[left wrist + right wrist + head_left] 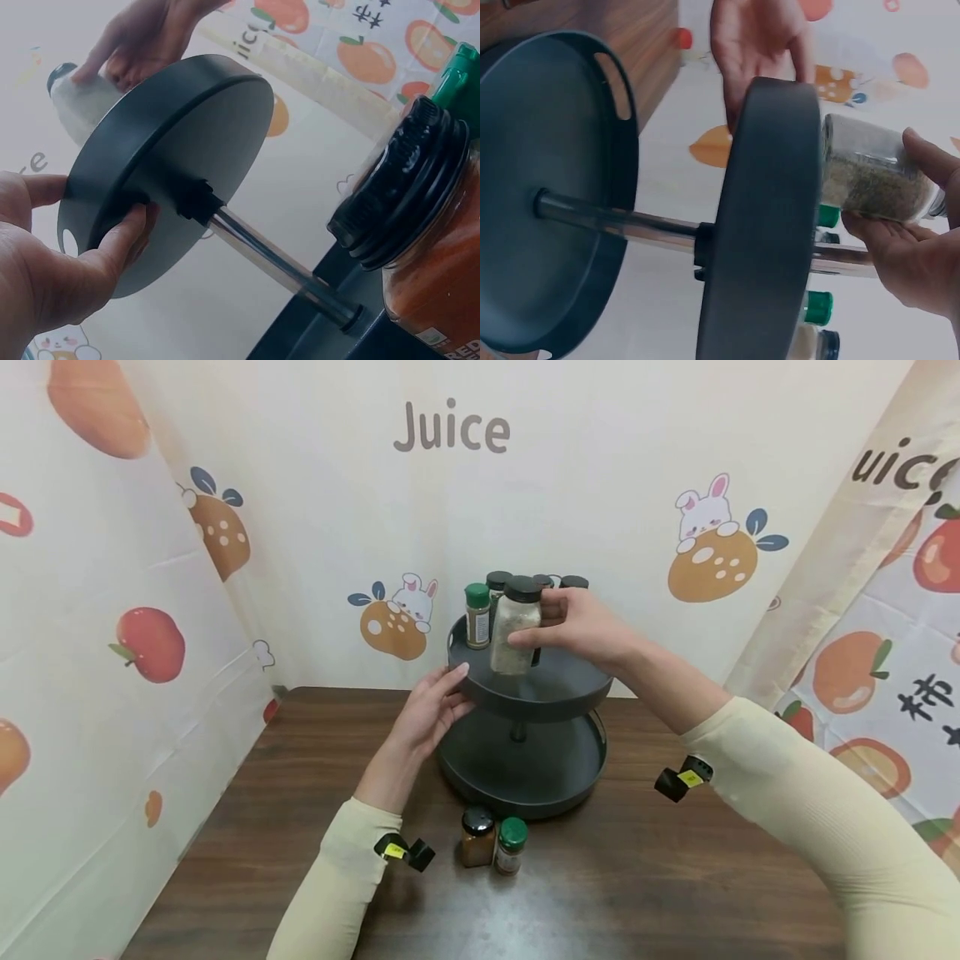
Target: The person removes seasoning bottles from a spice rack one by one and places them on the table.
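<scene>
My right hand (581, 622) holds a clear spice jar (516, 639) with a black lid and pale, speckled contents, over the front of the upper tray (562, 681) of a dark two-tier stand. In the right wrist view, thumb and fingers pinch this jar (874, 169) from both sides, its base close to the tray. At the left edge, my left hand (429, 712) grips the upper tray's rim; the left wrist view has its fingers (129, 232) reaching underneath. A green-capped jar (477, 625) stands on that tray, and several black-lidded jars (573, 582) stand behind, partly hidden.
The lower tray (517, 777) sits on the brown wooden table (645, 868), joined to the upper one by a metal post (270, 259). In front stand a black-lidded jar of reddish spice (477, 845) and a green-capped jar (510, 847). A fruit-print curtain (600, 468) hangs behind.
</scene>
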The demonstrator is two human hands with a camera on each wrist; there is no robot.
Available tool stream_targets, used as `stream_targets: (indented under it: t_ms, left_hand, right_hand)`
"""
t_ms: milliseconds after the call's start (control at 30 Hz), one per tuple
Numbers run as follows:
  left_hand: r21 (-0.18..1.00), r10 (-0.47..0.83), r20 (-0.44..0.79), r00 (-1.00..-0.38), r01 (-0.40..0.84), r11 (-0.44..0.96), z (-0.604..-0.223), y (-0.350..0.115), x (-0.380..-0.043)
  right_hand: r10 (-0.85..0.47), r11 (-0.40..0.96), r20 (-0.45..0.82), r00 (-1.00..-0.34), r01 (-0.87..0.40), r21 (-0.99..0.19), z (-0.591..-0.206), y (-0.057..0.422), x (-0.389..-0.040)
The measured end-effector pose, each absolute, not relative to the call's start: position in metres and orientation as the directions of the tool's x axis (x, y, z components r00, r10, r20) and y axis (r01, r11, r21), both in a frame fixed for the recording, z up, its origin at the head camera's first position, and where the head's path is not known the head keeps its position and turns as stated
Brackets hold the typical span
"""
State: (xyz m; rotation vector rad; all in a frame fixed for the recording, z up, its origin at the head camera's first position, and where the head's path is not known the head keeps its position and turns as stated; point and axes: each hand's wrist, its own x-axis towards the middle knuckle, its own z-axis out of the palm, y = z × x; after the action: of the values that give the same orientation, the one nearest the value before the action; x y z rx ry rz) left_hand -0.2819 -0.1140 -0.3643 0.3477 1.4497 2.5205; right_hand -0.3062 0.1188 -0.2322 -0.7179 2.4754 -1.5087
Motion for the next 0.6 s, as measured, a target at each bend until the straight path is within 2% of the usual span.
stream_targets:
  t_ms: [300,600]
  left_hand:
    - [0.871,0.302,0.109,-0.947,-0.056,-0.489,-0.364,-0.114,-0.283]
    - [0.87,0.301,0.104,-0.948,-0.06,-0.489,-0.364,-0.114,-0.282]
  right_hand:
    - [-0.426,0.363,0.116,-0.897,-0.287,-0.887,-0.223,0.139,-0.286]
    - [-0.417,0.355,0.165,-0.894,-0.327,-0.876,-0.225,0.155,-0.264]
